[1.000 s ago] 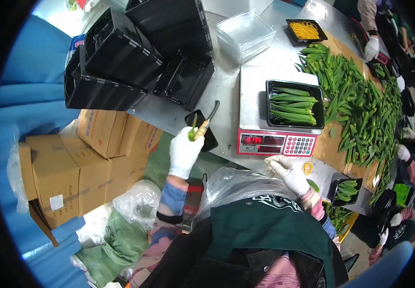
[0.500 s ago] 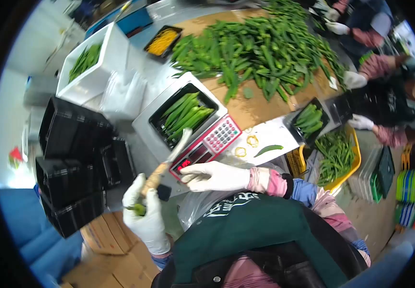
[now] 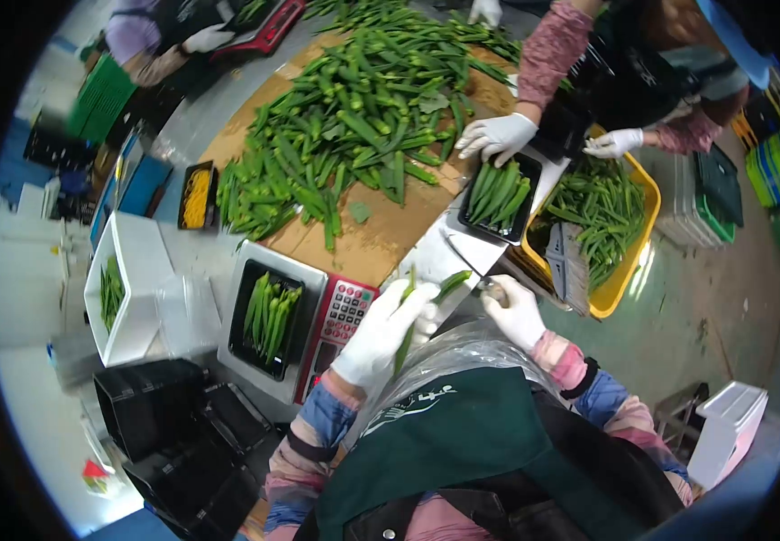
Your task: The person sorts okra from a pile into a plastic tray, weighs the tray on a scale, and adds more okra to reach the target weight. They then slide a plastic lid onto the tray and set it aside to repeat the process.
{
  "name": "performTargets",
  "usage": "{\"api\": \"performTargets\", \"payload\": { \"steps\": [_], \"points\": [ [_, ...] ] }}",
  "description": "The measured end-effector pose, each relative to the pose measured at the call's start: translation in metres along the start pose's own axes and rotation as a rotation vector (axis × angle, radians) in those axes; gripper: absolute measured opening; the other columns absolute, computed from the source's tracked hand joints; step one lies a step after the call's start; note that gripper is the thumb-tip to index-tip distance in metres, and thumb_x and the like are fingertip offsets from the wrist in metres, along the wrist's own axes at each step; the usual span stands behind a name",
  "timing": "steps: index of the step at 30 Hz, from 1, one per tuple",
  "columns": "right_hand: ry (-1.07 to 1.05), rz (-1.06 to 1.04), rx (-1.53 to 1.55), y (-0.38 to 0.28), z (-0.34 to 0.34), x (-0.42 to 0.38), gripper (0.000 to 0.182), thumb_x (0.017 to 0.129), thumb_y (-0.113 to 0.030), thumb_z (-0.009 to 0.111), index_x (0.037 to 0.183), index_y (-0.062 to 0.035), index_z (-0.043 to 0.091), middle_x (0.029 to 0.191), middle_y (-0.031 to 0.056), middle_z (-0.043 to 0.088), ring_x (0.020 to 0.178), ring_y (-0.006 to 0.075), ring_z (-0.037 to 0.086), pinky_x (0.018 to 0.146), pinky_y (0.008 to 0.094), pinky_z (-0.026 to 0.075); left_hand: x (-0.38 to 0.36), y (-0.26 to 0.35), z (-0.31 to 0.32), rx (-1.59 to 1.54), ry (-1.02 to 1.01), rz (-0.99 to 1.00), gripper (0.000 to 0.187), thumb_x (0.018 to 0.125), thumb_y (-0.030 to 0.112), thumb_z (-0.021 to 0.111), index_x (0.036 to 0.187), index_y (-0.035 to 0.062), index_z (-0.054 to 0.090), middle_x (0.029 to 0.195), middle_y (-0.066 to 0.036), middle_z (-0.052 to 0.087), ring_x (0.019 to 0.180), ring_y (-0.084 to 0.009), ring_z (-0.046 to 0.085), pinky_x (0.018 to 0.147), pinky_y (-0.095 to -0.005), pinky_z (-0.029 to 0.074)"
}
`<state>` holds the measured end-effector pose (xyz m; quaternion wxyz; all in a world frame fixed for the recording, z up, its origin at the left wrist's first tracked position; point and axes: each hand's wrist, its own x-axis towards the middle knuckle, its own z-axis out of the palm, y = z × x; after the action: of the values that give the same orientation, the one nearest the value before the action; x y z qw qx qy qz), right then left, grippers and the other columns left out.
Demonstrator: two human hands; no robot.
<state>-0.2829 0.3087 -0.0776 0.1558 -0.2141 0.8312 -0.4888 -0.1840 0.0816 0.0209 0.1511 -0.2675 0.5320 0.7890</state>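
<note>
My left hand (image 3: pixel 388 332), in a white glove, is closed on an okra pod (image 3: pixel 404 350) that sticks out above and below the fingers. Another okra pod (image 3: pixel 452 285) lies at its fingertips, between my two hands. My right hand (image 3: pixel 514 312), also gloved, has its fingers closed on a knife (image 3: pixel 485 285); most of the handle is hidden, and the blade is hard to tell from the white surface. Left of my left hand, a black tray of okra (image 3: pixel 269 316) sits on a scale (image 3: pixel 325 317) with a red keypad panel.
Loose okra (image 3: pixel 354 126) is heaped on cardboard. A co-worker's gloved hand (image 3: pixel 498 137) touches another black tray (image 3: pixel 501 200). A yellow basket (image 3: pixel 649 225) of okra stands right. Black trays (image 3: pixel 151 406), a white box (image 3: pixel 128 288) and rubber bands (image 3: pixel 196 198) are at left.
My view has turned right. The knife has passed from my left hand to my right. My left hand has moved from left of the scale to its right and now holds an okra pod.
</note>
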Motion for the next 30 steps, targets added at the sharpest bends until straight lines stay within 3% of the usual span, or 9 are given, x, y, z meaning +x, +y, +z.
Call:
{"api": "performTargets", "payload": {
  "steps": [4, 9, 16, 17, 20, 24, 26, 28, 30],
  "points": [
    [0.256, 0.226, 0.005, 0.020, -0.033, -0.014, 0.021, 0.085, -0.010, 0.070, 0.105, -0.0027, 0.065, 0.091, 0.0129, 0.069, 0.078, 0.0234, 0.069, 0.072, 0.0315, 0.054, 0.074, 0.002, 0.045, 0.160, -0.223, -0.006, 0.027, 0.106, 0.027, 0.052, 0.118, 0.0044, 0.061, 0.085, 0.000, 0.063, 0.065, -0.0065, 0.056, 0.061, -0.0204, 0.047],
    [0.490, 0.185, -0.110, 0.032, -0.061, -0.013, 0.020, 0.083, -0.010, 0.071, 0.102, -0.0072, 0.066, 0.087, 0.0106, 0.070, 0.071, 0.0230, 0.069, 0.066, 0.0321, 0.054, 0.127, 0.013, 0.115, 0.377, -0.356, -0.041, 0.030, 0.104, 0.033, 0.053, 0.111, 0.0046, 0.061, 0.075, 0.001, 0.061, 0.060, -0.0037, 0.051, 0.054, -0.0194, 0.042],
    [0.615, 0.117, -0.344, 0.049, -0.099, -0.017, 0.025, 0.076, -0.008, 0.072, 0.099, -0.0115, 0.064, 0.084, 0.0059, 0.069, 0.066, 0.0225, 0.069, 0.062, 0.0333, 0.056, 0.164, -0.012, 0.167, 0.641, -0.480, 0.049, 0.029, 0.103, 0.030, 0.054, 0.114, 0.0043, 0.060, 0.073, 0.003, 0.059, 0.060, -0.0039, 0.050, 0.055, -0.0202, 0.043],
    [0.625, 0.123, -0.351, 0.052, -0.103, -0.020, 0.025, 0.076, -0.008, 0.071, 0.100, -0.0114, 0.064, 0.084, 0.0059, 0.069, 0.067, 0.0226, 0.069, 0.062, 0.0333, 0.056, 0.166, -0.015, 0.173, 0.719, -0.459, 0.106, 0.034, 0.100, 0.036, 0.055, 0.106, 0.0029, 0.062, 0.072, -0.007, 0.066, 0.063, -0.0171, 0.063, 0.060, -0.0311, 0.049],
    [0.635, 0.131, -0.328, 0.056, -0.115, -0.029, 0.026, 0.075, -0.006, 0.071, 0.099, -0.0107, 0.064, 0.084, 0.0065, 0.069, 0.068, 0.0240, 0.069, 0.062, 0.0340, 0.056, 0.167, -0.008, 0.190, 0.913, -0.448, 0.170, 0.036, 0.100, 0.038, 0.055, 0.105, 0.0030, 0.063, 0.075, -0.012, 0.068, 0.070, -0.0242, 0.068, 0.063, -0.0368, 0.052],
    [0.680, 0.117, -0.359, 0.069, -0.120, -0.042, 0.026, 0.073, -0.003, 0.071, 0.097, -0.0098, 0.065, 0.084, 0.0088, 0.069, 0.069, 0.0272, 0.069, 0.062, 0.0352, 0.055, 0.164, -0.012, 0.204, 1.287, -0.474, 0.619, 0.041, 0.098, 0.042, 0.056, 0.105, 0.0019, 0.063, 0.082, -0.022, 0.069, 0.077, -0.0377, 0.069, 0.068, -0.0486, 0.053],
    [0.739, 0.162, -0.357, 0.079, -0.119, -0.052, 0.027, 0.070, -0.002, 0.073, 0.095, -0.0086, 0.065, 0.083, 0.0123, 0.068, 0.066, 0.0278, 0.067, 0.061, 0.0357, 0.053, 0.159, -0.012, 0.220, 1.110, -0.533, 0.449, 0.041, 0.098, 0.041, 0.056, 0.104, 0.0012, 0.063, 0.082, -0.022, 0.068, 0.074, -0.0401, 0.068, 0.065, -0.0494, 0.053],
    [0.785, 0.248, -0.257, 0.085, -0.120, -0.061, 0.022, 0.076, -0.004, 0.073, 0.097, -0.0078, 0.066, 0.079, 0.0125, 0.066, 0.061, 0.0243, 0.064, 0.059, 0.0351, 0.052, 0.145, -0.001, 0.232, 1.110, -0.520, 0.430, 0.034, 0.098, 0.038, 0.057, 0.102, 0.0044, 0.064, 0.081, -0.019, 0.068, 0.082, -0.0363, 0.069, 0.069, -0.0448, 0.052],
    [0.976, 0.563, -0.243, 0.155, -0.126, -0.080, 0.017, 0.087, -0.011, 0.071, 0.102, -0.0041, 0.065, 0.074, 0.0074, 0.065, 0.058, 0.0182, 0.060, 0.058, 0.0335, 0.051, 0.134, 0.009, 0.241, 0.997, -0.602, 0.519, 0.026, 0.097, 0.032, 0.060, 0.104, 0.0062, 0.062, 0.094, -0.015, 0.069, 0.086, -0.0368, 0.068, 0.073, -0.0428, 0.052]
  ]
}}
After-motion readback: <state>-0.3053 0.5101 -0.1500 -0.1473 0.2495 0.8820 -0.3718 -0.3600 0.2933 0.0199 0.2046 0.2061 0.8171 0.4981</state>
